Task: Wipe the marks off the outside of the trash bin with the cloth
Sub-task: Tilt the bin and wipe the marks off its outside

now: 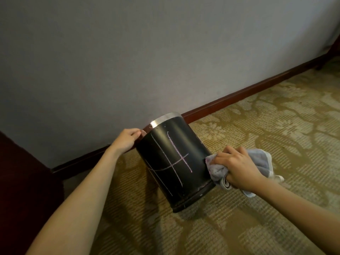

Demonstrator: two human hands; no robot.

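Observation:
A black cylindrical trash bin (161, 142) with a silver rim stands tilted on the carpet, its top leaning toward the wall. Pale pink crossed lines (174, 161) mark the side facing me. My left hand (127, 139) grips the bin's upper left rim, fingers curled over the edge. My right hand (237, 168) holds a bunched pale grey cloth (261, 161) and presses it against the bin's lower right side, beside the marks.
A grey wall (147, 52) with a dark red baseboard (239, 96) runs behind the bin. Patterned beige carpet (276, 116) covers the floor. Dark furniture (22, 181) stands at the left edge, and a dark furniture leg (329, 54) shows at the far right.

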